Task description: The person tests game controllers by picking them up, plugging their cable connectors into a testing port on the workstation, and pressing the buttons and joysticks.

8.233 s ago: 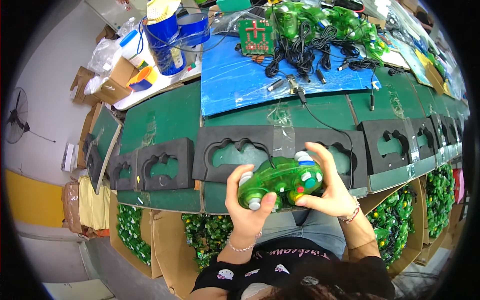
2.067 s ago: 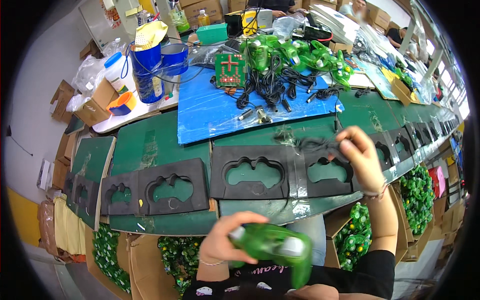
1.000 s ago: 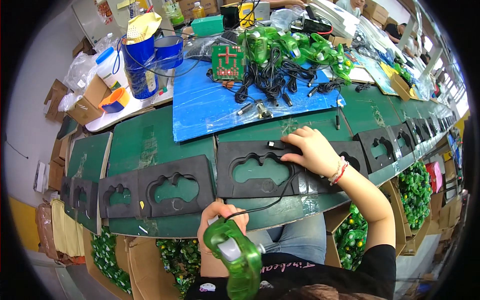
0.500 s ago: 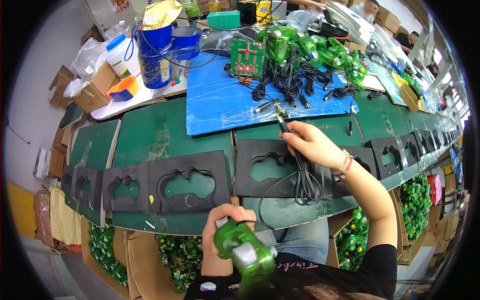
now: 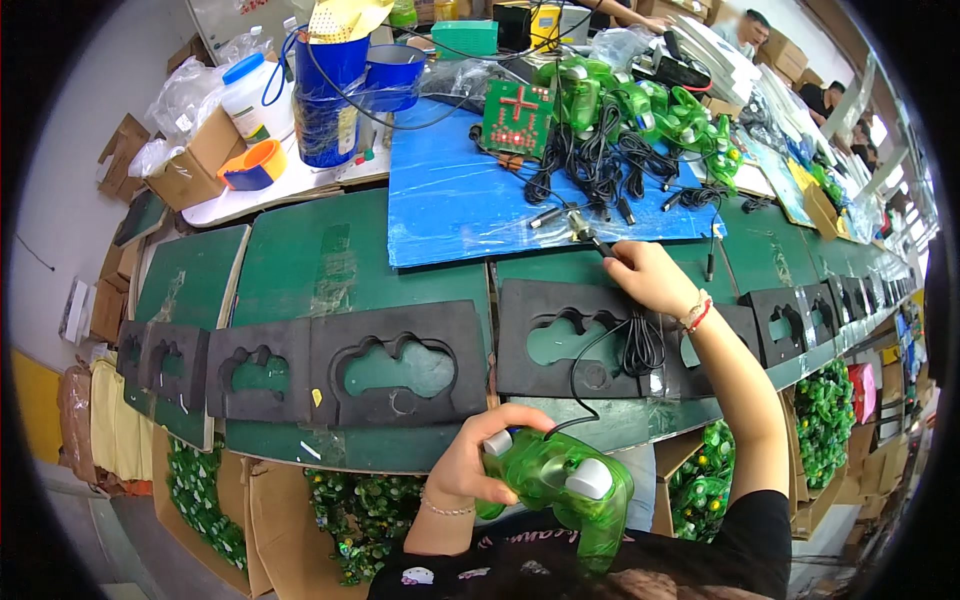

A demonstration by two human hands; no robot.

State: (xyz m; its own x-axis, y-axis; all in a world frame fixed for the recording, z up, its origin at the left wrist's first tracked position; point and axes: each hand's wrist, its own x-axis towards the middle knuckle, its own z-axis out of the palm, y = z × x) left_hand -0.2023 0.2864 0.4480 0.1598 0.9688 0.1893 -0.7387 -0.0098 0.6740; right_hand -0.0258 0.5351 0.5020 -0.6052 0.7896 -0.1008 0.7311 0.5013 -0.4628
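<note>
Controller [image 5: 560, 478] in clear green plastic, up at the near side above the lap — and the left hand [image 5: 478, 455] has it by its left end, fingers curled over the top, thumb pressed beneath, closed firmly round the shell. Across to the right hand [image 5: 652, 280], thumb and fingers pinched together on a black plug [image 5: 601, 247], its tip up against the metal socket [image 5: 578, 224] at the near edge of the blue board [image 5: 440, 225]; whether it is fully seated, I cannot tell. The black cable [image 5: 642, 348] hangs in a bundle below that hand, over the black foam block [image 5: 515, 378], then loops left to the controller. Now for the writing: pink lettering runs across the near black shirt [image 5: 730, 535], partly covered by the controller. Far left, the blue container [image 5: 325, 90] carries a pale label [image 5: 347, 132], and the white jar [image 5: 255, 95] beside it has a coloured one — both too small to read. Farther right, more green controllers [image 5: 585, 95] lie heaped beyond the dark cords [image 5: 598, 165].
</note>
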